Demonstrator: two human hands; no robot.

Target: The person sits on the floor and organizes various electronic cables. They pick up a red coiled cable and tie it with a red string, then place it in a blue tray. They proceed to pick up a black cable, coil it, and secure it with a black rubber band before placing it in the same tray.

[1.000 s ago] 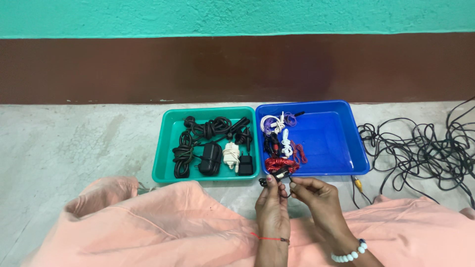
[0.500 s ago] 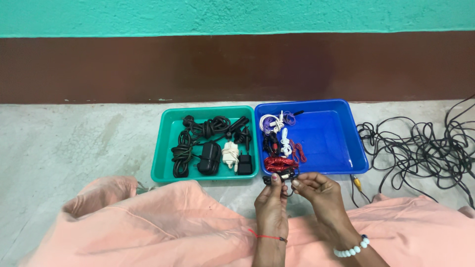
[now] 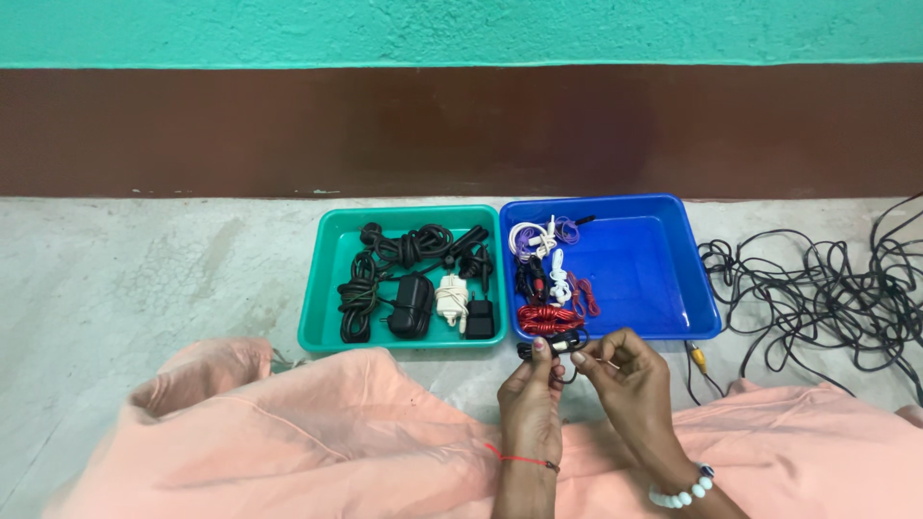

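Two bare hands are meeting at the lower centre of the frame, above peach-coloured cloth [image 3: 317, 442] that is covering the lap along the bottom edge. Left hand [image 3: 530, 396], with a red thread at the wrist, is pinching a small black cable bundle [image 3: 550, 346] between thumb and fingertips. Right hand [image 3: 625, 373], with a white bead bracelet, is curling its fingers closed on the same bundle from the other side. That bundle is hovering just at the near rim of the blue tray [image 3: 663, 279].

Bare grey concrete floor [image 3: 144, 279] is lying open to the left, giving wide room there. To the right, a loose tangle of black cable [image 3: 827, 298] is sprawling across the floor, crowding that side.

Beyond the hands, two trays are sitting edge to edge. A green tray [image 3: 322, 288] on the left is holding coiled black cords, black adapters and a white charger [image 3: 451, 300]. In the blue tray, a red wire coil [image 3: 546, 318], white cables and a purple one are clustering in its left part; its right part is showing bare blue.

Farthest back, a brown band of wall [image 3: 288, 125] is rising under a teal strip.
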